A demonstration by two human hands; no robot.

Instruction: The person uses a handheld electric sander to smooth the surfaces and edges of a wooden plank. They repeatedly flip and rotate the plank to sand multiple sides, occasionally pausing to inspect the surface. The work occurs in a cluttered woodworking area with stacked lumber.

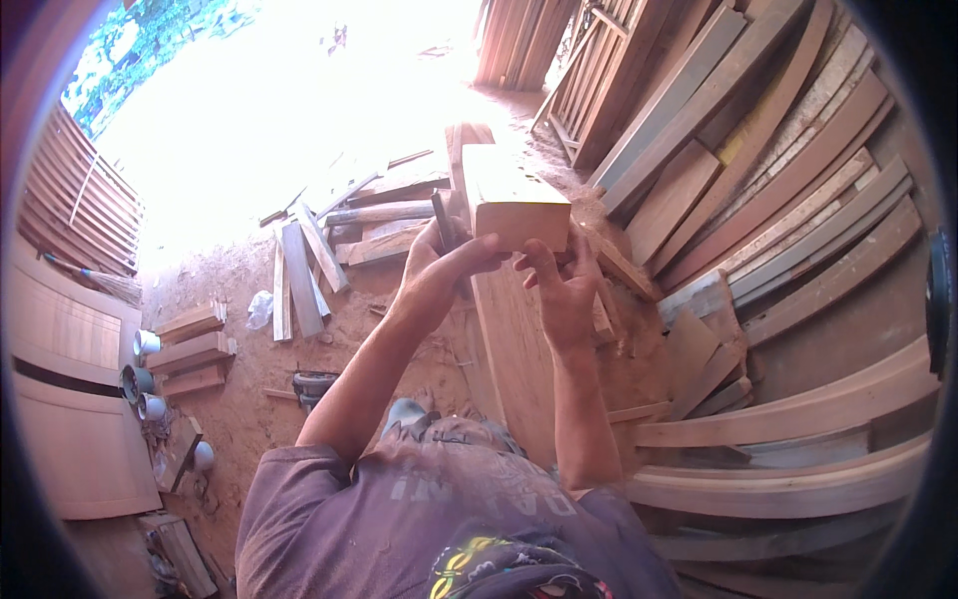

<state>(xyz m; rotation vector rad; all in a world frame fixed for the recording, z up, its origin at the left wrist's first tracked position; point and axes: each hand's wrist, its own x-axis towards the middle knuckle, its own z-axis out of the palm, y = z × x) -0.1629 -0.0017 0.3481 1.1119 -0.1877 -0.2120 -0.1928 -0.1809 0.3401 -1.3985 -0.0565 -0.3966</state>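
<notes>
A squared wooden block (521, 226), its top washed pale by the light, is held up in front of me with its end face toward me. My left hand (439, 268) grips its left side, thumb along the lower edge of the end. Beside those fingers a narrow dark strip (442, 222) stands up; its kind is unclear. My right hand (565, 290) holds the block's right side, with some fingers bent at the near end. Below the block, a long thick plank (517, 359) runs away from my body.
Curved and straight boards (788, 439) are stacked along the right. Offcuts (299, 265) lie on the dirt floor (249, 369) ahead left. Panelled doors (80, 439) and several small pots (148, 342) stand at the left. Slatted frames (609, 90) lean at the far right.
</notes>
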